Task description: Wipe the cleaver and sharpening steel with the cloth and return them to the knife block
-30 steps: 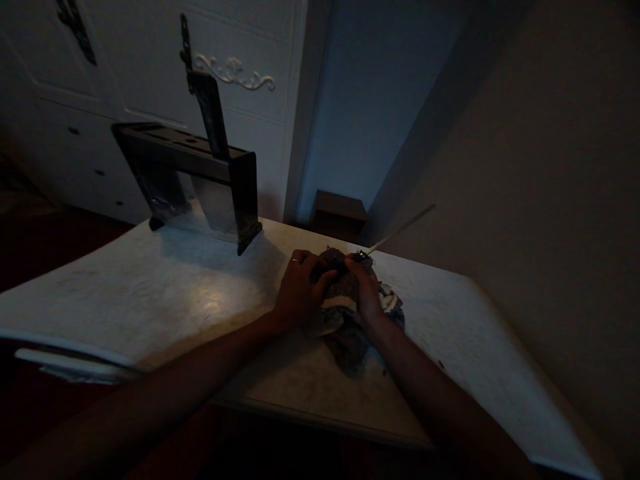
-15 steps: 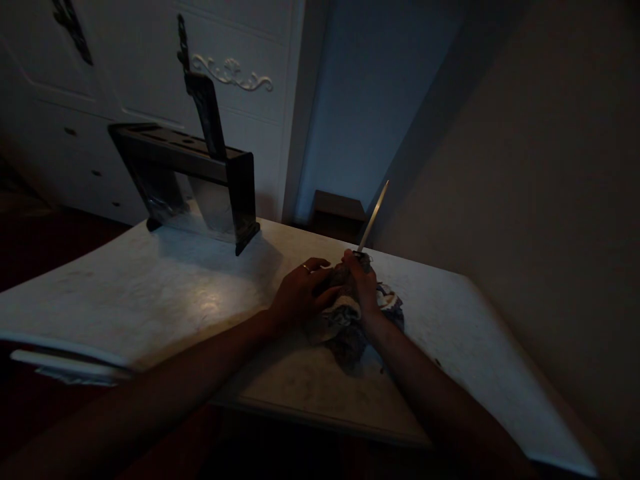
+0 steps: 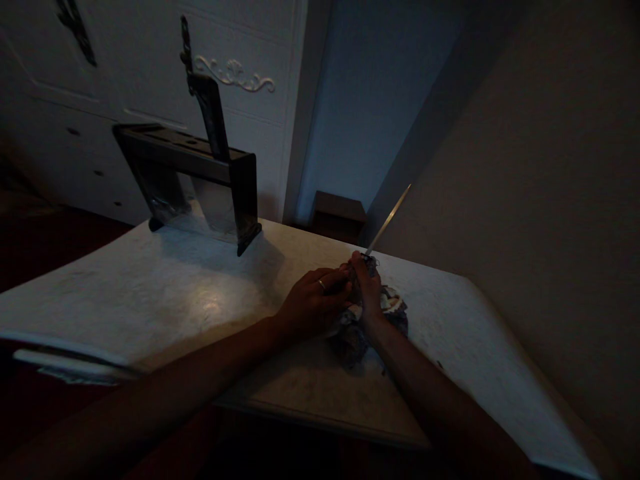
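A thin blade, which looks like a knife (image 3: 389,219) seen nearly edge-on, points up and away to the right. My right hand (image 3: 369,287) is closed round its lower end, where the handle is hidden by a crumpled, dark patterned cloth (image 3: 350,343). My left hand (image 3: 317,297), with a ring on one finger, presses the cloth against the handle from the left, its fingers curled. Loose folds of the cloth hang below and to the right of my hands, over the table (image 3: 200,293).
A dark knife block (image 3: 195,157) with clear sides stands at the back left of the table, a black-handled knife (image 3: 213,117) upright in it. Behind are white cabinet doors (image 3: 260,40). A small brown box-like piece (image 3: 340,203) sits beyond the table's far edge. A wall rises at right.
The blade has tilted further to the right. My left hand has moved right and its fingers have closed in on the cloth beside my right hand.
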A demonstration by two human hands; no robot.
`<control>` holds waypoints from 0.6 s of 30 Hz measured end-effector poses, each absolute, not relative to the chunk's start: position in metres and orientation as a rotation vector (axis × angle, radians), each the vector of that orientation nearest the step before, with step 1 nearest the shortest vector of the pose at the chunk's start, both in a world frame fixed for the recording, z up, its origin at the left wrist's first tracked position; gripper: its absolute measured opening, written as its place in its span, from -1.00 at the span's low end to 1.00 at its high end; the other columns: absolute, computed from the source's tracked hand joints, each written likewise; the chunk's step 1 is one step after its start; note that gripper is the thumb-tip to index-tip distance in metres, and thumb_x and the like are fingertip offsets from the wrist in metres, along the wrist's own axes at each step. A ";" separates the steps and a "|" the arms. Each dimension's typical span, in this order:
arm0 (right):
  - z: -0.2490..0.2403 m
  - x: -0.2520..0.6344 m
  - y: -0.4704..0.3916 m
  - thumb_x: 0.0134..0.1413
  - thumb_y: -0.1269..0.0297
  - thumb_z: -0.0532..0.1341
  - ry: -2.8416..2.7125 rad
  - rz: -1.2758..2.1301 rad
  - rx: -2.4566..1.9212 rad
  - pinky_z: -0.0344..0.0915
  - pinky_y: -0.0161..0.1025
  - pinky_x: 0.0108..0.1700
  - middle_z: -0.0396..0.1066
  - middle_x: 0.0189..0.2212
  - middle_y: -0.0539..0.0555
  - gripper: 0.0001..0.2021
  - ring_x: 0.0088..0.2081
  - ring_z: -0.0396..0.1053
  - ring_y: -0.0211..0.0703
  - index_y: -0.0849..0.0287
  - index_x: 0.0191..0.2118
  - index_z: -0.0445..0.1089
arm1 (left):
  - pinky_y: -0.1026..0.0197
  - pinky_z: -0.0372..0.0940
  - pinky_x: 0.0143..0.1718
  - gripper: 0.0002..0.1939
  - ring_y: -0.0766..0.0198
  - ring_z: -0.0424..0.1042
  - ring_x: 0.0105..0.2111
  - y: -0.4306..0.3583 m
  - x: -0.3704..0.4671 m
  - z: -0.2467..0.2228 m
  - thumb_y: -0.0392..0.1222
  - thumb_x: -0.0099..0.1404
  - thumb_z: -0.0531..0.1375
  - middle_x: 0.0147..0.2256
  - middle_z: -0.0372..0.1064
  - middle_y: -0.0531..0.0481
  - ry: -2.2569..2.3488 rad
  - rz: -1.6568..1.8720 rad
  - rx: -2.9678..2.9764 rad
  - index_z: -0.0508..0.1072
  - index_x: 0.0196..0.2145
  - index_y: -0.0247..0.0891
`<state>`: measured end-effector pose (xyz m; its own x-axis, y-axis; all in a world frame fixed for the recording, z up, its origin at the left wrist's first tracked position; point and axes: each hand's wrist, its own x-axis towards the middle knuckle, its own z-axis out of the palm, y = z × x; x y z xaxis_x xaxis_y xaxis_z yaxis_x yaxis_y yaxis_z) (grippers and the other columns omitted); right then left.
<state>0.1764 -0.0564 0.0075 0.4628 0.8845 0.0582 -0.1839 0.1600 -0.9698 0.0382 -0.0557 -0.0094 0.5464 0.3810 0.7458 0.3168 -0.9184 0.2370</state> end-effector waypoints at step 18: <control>0.012 0.179 -0.060 -0.37 -0.11 0.44 -0.705 1.052 -1.080 0.33 -0.22 -0.42 0.40 -0.59 -0.10 -0.56 -0.55 0.33 -0.21 0.12 -0.47 0.37 | -0.07 0.21 0.15 -0.39 -0.01 0.22 0.15 -0.038 0.038 -0.015 -0.11 0.16 0.34 0.13 0.26 -0.24 0.633 1.121 2.515 0.28 0.14 -0.22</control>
<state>0.1795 -0.0597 0.0123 0.3672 0.9298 -0.0268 -0.3284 0.1026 -0.9390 0.0376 -0.0378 -0.0150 0.5950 0.5127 0.6190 0.2656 -0.8523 0.4506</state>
